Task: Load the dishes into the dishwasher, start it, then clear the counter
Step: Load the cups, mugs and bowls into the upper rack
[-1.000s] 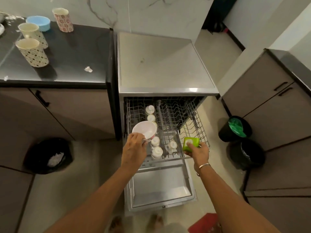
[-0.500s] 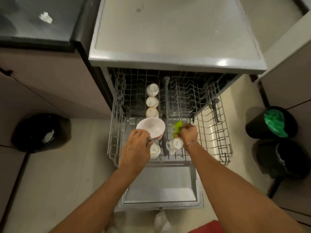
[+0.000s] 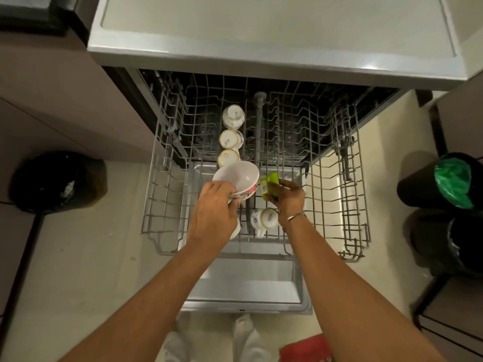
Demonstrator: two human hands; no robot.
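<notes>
Pale floor tiles run under an open dishwasher point(image 3: 261, 27), whose wire rack point(image 3: 167, 205) is pulled out over the lowered door point(image 3: 248, 283); I place everything else from that rack.

Above the rack's middle my left hand point(image 3: 213, 212) grips a white bowl point(image 3: 235, 176) by its near rim, fingers curled round the edge. The bowl is tilted, its opening turned up and away from me, with a flower pattern on the outside. It hangs over the wires rather than sitting in them.

Just to the right of the bowl, also above the rack's middle, my right hand point(image 3: 287, 197) holds a small green plastic piece point(image 3: 270, 185) between curled fingers and thumb. I cannot tell what it is, nor whether it touches the bowl. A thin metal bangle point(image 3: 296, 216) sits on that wrist.

Inside the rack, three upturned cups stand in a row running from the bowl toward the back: the nearest cup point(image 3: 228, 157) is partly behind the bowl's rim, then the middle cup point(image 3: 230, 139), then the far cup point(image 3: 233, 116). Toward the rack's front edge, below my right hand, a patterned cup point(image 3: 266, 218) lies on its side. Something white shows under my left hand, mostly hidden.

Left of the rack a black bin point(image 3: 52, 181) stands on the floor. Right of the rack a dark bin with a green bag point(image 3: 444, 181) stands beside a second black bin point(image 3: 457, 241). Near the rack's front, past the door and by my feet, lies something red point(image 3: 305, 347).
</notes>
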